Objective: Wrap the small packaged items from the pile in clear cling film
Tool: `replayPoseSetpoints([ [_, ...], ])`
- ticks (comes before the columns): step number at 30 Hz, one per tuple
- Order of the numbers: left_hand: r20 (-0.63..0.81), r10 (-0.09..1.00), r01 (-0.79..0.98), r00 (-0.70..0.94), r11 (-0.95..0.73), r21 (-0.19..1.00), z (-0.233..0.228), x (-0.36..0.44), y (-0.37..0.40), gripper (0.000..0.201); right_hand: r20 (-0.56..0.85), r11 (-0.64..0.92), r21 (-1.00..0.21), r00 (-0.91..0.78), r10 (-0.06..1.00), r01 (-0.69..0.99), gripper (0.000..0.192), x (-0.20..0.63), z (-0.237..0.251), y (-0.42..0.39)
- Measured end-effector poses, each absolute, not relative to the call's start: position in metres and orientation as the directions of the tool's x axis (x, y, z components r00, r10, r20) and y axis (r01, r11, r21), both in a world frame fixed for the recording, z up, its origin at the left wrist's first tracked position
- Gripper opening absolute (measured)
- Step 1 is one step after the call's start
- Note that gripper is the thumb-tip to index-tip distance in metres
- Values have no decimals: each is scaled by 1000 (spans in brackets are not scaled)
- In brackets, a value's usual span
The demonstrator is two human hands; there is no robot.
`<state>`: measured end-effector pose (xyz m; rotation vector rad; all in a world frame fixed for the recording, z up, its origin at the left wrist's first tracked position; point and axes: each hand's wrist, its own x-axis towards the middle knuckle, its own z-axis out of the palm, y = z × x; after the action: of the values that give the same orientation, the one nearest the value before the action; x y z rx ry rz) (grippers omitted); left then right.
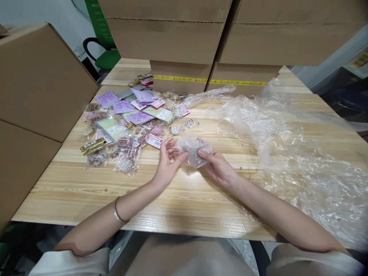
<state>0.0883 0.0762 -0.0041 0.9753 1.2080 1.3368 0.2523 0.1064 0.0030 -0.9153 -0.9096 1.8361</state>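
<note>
Plastic bag [193,143], 2 hands [222,168] on it, 1 bracelet [115,212], 1 green chair [107,59]

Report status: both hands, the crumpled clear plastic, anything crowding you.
Right hand gripping crumpled clear plastic. Left hand at its edge, grip unclear. Packet pile close on the left, loose plastic sheeting on the right.

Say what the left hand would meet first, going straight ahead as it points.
Likely the clear plastic bag in the right hand; the left hand seems to touch it with its thumb, though depth is unclear.
</note>
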Motion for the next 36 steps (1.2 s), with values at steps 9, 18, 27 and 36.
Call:
replayPoseSetpoints([
  [9,-107,994,-231,36,112,966,-2,98,66,69,-191,-284,-929,-351,917,-238,28,251,-3,96],
  [18,-158,986,-300,61,169,939,2,93,72,46,128,220,-934,-311,942,281,51,273,23,108],
  [27,-40,991,-99,128,52,994,-2,86,73,40,-98,98,-951,-587,804,293,46,285,38,98],
  [36,-120,984,-33,130,126,992,-13,76,82,32,-94,-246,-840,317,944,483,32,443,99,164],
])
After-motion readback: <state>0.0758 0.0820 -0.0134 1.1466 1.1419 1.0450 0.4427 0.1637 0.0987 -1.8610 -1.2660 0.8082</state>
